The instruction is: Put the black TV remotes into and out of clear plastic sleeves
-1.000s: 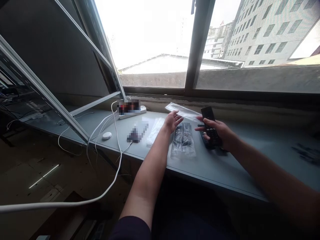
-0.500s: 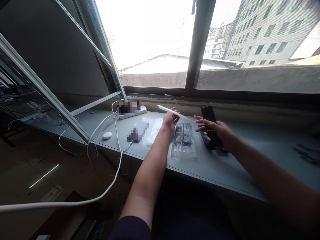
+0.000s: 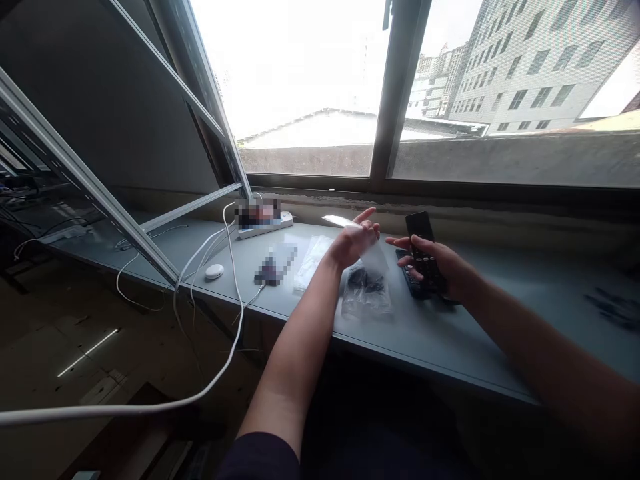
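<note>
My left hand (image 3: pixel 350 245) pinches a thin, translucent plastic bag (image 3: pixel 374 256), blurred by motion, above the table. Its index finger points up and to the right. Wrapped around a black remote control (image 3: pixel 420 228) is my right hand (image 3: pixel 440 261), the remote's far end tilted up. More black remotes (image 3: pixel 409 279) lie on the table beneath that hand, partly covered by it. Below the left hand rests a clear bag with dark remotes inside (image 3: pixel 367 299). Flat clear bags (image 3: pixel 311 261) are piled just left of my left forearm.
A phone-like, pixelated object (image 3: pixel 273 267) lies left on the table (image 3: pixel 490 327), a cable plugged into it. Near it are a round white disc (image 3: pixel 215 271) and a power strip (image 3: pixel 280 223). A white cable (image 3: pixel 235 333) hangs across the front edge. A metal frame (image 3: pixel 125 220) stands at left.
My left hand has moved a little right and turned, and the plastic bag now hangs over the bagged remotes. My right hand still holds its remote, shifted only slightly.
</note>
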{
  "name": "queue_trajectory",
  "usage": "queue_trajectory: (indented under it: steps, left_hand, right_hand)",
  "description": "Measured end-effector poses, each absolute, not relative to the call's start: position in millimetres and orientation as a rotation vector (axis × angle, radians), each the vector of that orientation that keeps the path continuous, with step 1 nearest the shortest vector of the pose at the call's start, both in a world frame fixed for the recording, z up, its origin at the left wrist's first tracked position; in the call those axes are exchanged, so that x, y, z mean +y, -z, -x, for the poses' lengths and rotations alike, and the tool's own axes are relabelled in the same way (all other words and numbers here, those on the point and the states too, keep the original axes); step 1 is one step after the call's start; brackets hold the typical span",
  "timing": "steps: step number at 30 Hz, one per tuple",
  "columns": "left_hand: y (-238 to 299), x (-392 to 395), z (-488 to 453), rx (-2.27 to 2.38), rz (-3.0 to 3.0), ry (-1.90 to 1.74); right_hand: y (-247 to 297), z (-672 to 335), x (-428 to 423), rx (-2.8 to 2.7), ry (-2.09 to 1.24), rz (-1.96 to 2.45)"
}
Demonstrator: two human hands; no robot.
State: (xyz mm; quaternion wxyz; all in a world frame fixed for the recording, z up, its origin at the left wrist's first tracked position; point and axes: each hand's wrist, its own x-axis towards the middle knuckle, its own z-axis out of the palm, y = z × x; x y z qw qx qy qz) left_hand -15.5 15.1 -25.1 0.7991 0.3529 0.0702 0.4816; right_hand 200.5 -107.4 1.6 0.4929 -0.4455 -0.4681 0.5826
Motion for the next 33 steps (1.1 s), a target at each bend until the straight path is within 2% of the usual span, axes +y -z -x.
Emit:
queue_trajectory:
  steps: [8,18,25,33]
  left_hand:
    - [26.1,12.5,16.4,0.183,-0.887,-0.911]
    - [25.9,16.5,17.9,0.244,-0.850,-1.055]
    - [16.3,14.5,19.3,0.344,-0.745,-0.956]
    - [21.4,21.0,13.9,0.406,-0.731,-1.076]
  right_hand:
    - [1.4,-200.4,-108.6,-1.227,-1.500,1.105]
    - [0.1,-198.4,-112.5,-1.328,-1.573,1.104]
    - [-0.7,-199.2,-111.0,-1.198,-1.560,1.122]
    - [-0.8,-198.5,-110.6,-1.193,-1.577,1.166]
